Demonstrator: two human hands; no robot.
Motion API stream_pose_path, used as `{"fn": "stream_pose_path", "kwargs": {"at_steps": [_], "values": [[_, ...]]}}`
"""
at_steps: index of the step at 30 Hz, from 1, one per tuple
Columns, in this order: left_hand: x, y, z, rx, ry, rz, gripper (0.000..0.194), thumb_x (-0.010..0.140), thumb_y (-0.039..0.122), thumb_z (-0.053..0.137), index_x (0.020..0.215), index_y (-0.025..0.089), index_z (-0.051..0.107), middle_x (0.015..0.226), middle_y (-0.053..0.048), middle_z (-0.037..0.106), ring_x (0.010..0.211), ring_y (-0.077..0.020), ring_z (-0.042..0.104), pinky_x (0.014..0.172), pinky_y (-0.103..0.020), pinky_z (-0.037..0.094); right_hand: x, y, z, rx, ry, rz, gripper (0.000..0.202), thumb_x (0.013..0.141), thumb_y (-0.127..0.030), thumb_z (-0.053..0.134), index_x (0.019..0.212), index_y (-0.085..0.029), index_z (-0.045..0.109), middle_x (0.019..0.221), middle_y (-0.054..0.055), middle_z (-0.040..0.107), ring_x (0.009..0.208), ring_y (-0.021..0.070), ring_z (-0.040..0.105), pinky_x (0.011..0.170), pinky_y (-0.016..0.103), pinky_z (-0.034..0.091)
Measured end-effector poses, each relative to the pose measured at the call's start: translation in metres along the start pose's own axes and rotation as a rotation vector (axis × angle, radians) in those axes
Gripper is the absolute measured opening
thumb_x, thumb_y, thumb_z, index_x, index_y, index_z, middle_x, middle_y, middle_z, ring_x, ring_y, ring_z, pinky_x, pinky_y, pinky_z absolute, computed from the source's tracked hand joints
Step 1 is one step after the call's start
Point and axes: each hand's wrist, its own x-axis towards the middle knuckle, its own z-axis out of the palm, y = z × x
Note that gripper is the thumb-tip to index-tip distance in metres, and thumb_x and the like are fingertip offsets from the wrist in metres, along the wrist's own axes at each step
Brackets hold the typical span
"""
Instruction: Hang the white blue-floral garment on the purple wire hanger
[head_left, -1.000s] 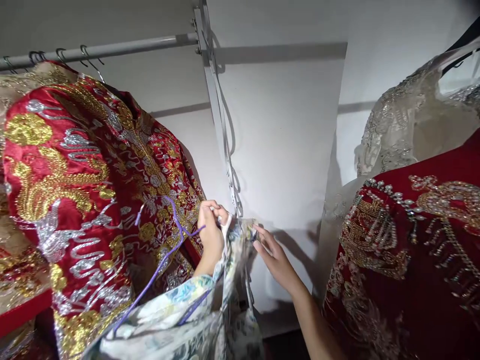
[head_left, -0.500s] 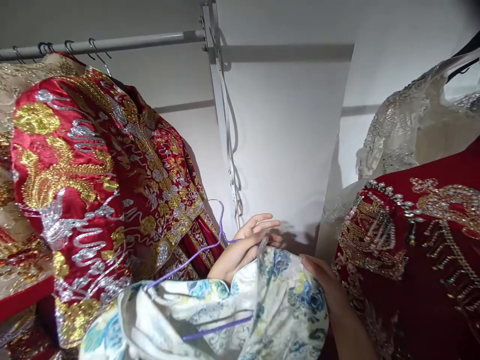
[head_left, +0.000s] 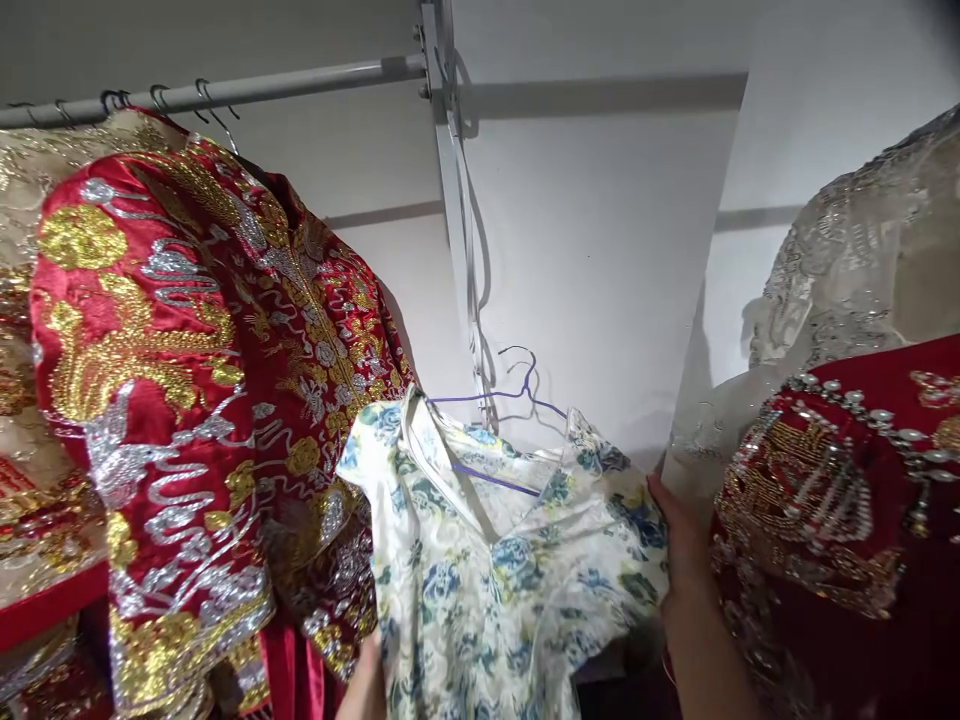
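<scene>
Left hand (head_left: 364, 682) lowered to garment (head_left: 480, 590) edge; right hand (head_left: 681, 535) at sleeve (head_left: 637, 520).

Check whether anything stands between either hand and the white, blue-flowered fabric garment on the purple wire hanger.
Nothing visible does: the right hand holds the garment by its sleeve edge, and the left hand touches its opposite side, lower down. The red jacket with gold embroidery hangs beside and partly behind it.
</scene>
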Motion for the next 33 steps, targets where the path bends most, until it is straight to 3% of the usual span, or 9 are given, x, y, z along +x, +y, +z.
{"fn": "stream_pose_path", "kwargs": {"at_steps": [5,8,11,15,17,19,22,28,33], "values": [[0.009,-0.032,0.012,0.051,0.064,0.033,0.094,0.052,0.059,0.087,0.133,0.021,0.058,0.131,-0.014,0.065,0.134,-0.0377,0.051,0.118,-0.048,0.034,-0.004,0.015,0.020,0.044,-0.146,0.022,0.044,0.061,-0.053,0.081,0.088,-0.019,0.072,0.073,0.005,0.073,0.071,0.0274,0.071,0.061,0.036,0.056],[0.007,-0.054,0.020,0.063,0.044,0.000,0.089,0.050,0.058,0.088,0.124,0.015,0.063,0.126,-0.017,0.067,0.131,-0.0396,0.052,0.116,-0.047,0.037,-0.001,0.030,0.007,-0.049,-0.056,-0.019,0.049,0.064,-0.058,0.078,0.096,-0.021,0.070,0.086,0.004,0.074,0.082,0.0268,0.070,0.068,0.035,0.056],[0.003,-0.075,0.021,0.041,0.044,-0.114,0.080,0.054,0.061,0.084,0.117,0.016,0.065,0.128,-0.016,0.067,0.134,-0.0385,0.050,0.116,-0.045,0.036,-0.003,0.049,-0.013,-0.180,0.032,-0.209,0.054,0.073,-0.060,0.070,0.112,-0.022,0.065,0.109,0.006,0.070,0.101,0.0258,0.065,0.081,0.033,0.053],[0.007,-0.087,0.024,0.102,0.042,-0.092,0.077,0.060,0.059,0.082,0.121,0.014,0.063,0.135,-0.016,0.062,0.143,-0.0351,0.039,0.121,-0.041,0.028,-0.033,0.083,-0.030,-0.364,0.140,-0.422,0.053,0.079,-0.058,0.065,0.117,-0.022,0.057,0.115,0.009,0.061,0.100,0.0249,0.059,0.082,0.034,0.049],[0.012,-0.086,0.027,0.134,0.015,-0.082,0.079,0.061,0.057,0.081,0.123,0.013,0.062,0.137,-0.017,0.060,0.143,-0.0350,0.039,0.121,-0.041,0.027,-0.055,0.100,-0.029,-0.455,-0.013,-0.337,0.042,0.082,-0.059,0.063,0.100,-0.021,0.060,0.096,0.007,0.063,0.087,0.0240,0.059,0.078,0.034,0.048],[0.015,-0.081,0.030,0.158,-0.040,-0.091,0.080,0.059,0.054,0.084,0.124,0.013,0.062,0.136,-0.018,0.060,0.141,-0.0359,0.042,0.120,-0.042,0.029,-0.076,0.116,-0.021,-0.491,-0.333,-0.148,0.041,0.085,-0.062,0.059,0.085,-0.021,0.060,0.078,0.004,0.059,0.075,0.0225,0.058,0.071,0.033,0.047],[0.015,-0.073,0.031,0.178,-0.132,-0.091,0.077,0.059,0.052,0.085,0.124,0.016,0.064,0.133,-0.017,0.063,0.138,-0.0374,0.045,0.119,-0.047,0.029,-0.097,0.135,-0.004,-0.491,-0.638,0.027,0.045,0.087,-0.066,0.055,0.083,-0.021,0.056,0.068,0.000,0.052,0.066,0.0189,0.054,0.063,0.029,0.043],[0.020,-0.062,0.021,0.236,-0.218,-0.024,0.075,0.059,0.055,0.082,0.120,0.015,0.066,0.134,-0.017,0.063,0.139,-0.0372,0.044,0.120,-0.045,0.028,-0.104,0.145,0.024,-0.671,-0.710,-0.049,0.045,0.093,-0.059,0.048,0.069,-0.023,0.037,0.059,-0.006,0.034,0.057,0.0128,0.036,0.056,0.026,0.030],[0.035,-0.059,0.006,0.291,-0.149,0.052,0.080,0.064,0.057,0.078,0.129,0.015,0.058,0.125,-0.016,0.067,0.134,-0.0390,0.049,0.117,-0.046,0.033,-0.111,0.149,0.034,-0.558,-0.716,0.074,0.044,0.092,-0.055,0.048,0.064,-0.021,0.045,0.052,-0.006,0.036,0.050,0.0122,0.036,0.053,0.027,0.027]]}}
